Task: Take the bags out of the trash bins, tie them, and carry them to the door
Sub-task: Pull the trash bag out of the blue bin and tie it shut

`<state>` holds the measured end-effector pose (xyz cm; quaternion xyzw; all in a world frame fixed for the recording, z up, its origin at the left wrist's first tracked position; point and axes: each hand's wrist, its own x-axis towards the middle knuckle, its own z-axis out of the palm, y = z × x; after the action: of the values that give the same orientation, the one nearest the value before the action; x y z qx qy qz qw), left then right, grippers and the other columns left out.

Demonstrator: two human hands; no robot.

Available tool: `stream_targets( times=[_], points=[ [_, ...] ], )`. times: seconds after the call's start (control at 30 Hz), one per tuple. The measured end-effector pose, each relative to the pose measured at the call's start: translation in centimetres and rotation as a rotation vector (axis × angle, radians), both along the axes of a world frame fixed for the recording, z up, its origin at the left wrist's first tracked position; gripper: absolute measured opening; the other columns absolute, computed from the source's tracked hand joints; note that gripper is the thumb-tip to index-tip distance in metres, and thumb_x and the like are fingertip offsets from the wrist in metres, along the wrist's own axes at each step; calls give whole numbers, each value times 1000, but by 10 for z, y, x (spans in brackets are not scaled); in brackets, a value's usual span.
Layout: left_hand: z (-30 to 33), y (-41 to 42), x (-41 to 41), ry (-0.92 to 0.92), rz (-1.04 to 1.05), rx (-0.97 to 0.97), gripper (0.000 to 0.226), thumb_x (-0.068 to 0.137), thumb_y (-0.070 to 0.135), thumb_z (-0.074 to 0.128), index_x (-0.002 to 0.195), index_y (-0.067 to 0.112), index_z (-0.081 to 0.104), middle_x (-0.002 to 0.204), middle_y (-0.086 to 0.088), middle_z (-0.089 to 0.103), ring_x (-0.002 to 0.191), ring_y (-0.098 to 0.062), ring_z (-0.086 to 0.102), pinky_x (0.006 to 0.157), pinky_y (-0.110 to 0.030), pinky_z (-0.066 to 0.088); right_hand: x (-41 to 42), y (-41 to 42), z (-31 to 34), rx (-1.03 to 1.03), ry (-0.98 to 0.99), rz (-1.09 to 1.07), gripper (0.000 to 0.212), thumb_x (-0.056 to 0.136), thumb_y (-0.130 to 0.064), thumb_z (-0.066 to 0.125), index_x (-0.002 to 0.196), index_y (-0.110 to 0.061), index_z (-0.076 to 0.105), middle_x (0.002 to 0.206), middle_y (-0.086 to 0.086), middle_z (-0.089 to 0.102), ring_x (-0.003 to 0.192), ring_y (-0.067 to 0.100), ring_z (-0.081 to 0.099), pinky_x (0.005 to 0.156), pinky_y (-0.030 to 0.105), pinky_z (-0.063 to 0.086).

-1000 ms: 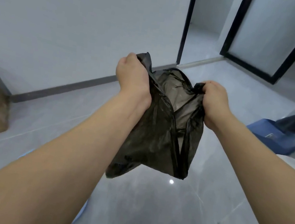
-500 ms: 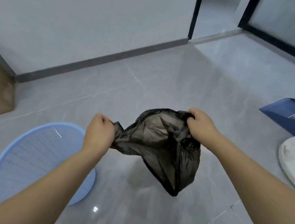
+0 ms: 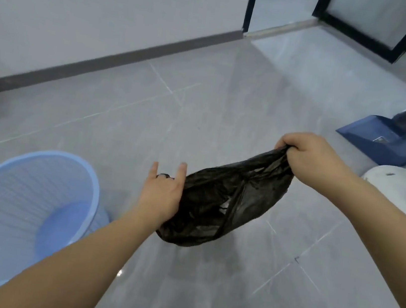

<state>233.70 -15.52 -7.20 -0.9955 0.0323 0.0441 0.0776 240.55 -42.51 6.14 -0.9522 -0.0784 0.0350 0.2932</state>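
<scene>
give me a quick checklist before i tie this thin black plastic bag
1. Thin black plastic bag out of the round light blue mesh bin: ok.
2. Right hand grips one gathered end of the bag: ok.
3. Left hand has a firm hold on the other end: not ok, two fingers stick out straight, though a bit of bag loops around the others.
4. Bag off the grey tiled floor: ok.
5. Knot made: not ok.
6. Bag free of tears: cannot tell.
</scene>
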Motion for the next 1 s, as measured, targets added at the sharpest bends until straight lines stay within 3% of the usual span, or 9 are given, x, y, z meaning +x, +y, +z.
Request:
stream_targets(
  times=[0.13,0.27,0.37,0.5,0.6,0.67,0.77,0.9,1.0],
  points=[
    [24,-2,3,187,-23,-127,20,88,22,43,103,15,55,103,-11,66,92,-34,63,66,-34,40,-10,-19,0,-312,-48,4,32,81,-2,41,87,-21,67,96,4,65,86,23,54,65,29,38],
    [39,-6,-39,-120,-36,-290,55,78,59,41,111,18,58,122,-8,54,117,-32,50,100,-45,33,-15,7,-14,-330,-113,33,33,83,-5,40,99,-15,67,102,11,65,95,33,57,76,37,47],
    [28,-44,-75,-154,-103,-401,121,58,92,42,152,20,22,159,-8,13,149,-32,5,116,-55,-7,-13,38,-18,-48,-101,-47,29,87,-6,36,87,-16,63,92,9,64,87,29,56,69,32,41],
    [-6,-70,-66,-65,-113,-119,115,75,64,58,152,27,-19,161,-13,-15,147,-39,-14,106,-72,-16,-11,59,-10,147,-144,-56,31,85,-5,36,76,-18,62,81,1,62,81,20,54,61,27,37],
    [2,-41,-42,-92,19,-60,86,73,32,72,148,17,34,152,-22,31,137,-43,31,107,-75,10,-9,44,5,89,-292,-8,31,80,-1,35,72,-19,59,83,3,61,81,22,54,67,29,41],
    [14,-21,-32,-230,-6,-64,57,51,20,83,105,8,68,130,-24,55,116,-43,53,100,-73,31,-10,29,10,17,-318,83,32,76,4,36,68,-20,57,89,3,61,83,24,55,73,33,45],
    [27,-4,-11,-475,-106,-198,53,51,16,66,102,7,58,136,-21,40,127,-41,37,111,-69,17,-16,19,7,-29,-169,216,41,71,12,39,57,-25,51,96,-3,61,89,24,57,74,29,45],
    [43,-18,23,-204,-198,-244,92,65,30,63,146,14,24,141,-15,45,143,-34,26,118,-55,-10,-21,16,-1,-30,-43,239,41,74,11,40,59,-24,55,104,-5,62,98,23,58,81,26,46],
    [44,-26,38,52,-177,-266,64,74,19,58,133,13,33,83,-4,61,98,-32,59,106,-44,33,-20,3,11,-455,2,170,22,80,-17,46,87,-16,66,120,1,59,103,27,54,88,35,43]
  ],
)
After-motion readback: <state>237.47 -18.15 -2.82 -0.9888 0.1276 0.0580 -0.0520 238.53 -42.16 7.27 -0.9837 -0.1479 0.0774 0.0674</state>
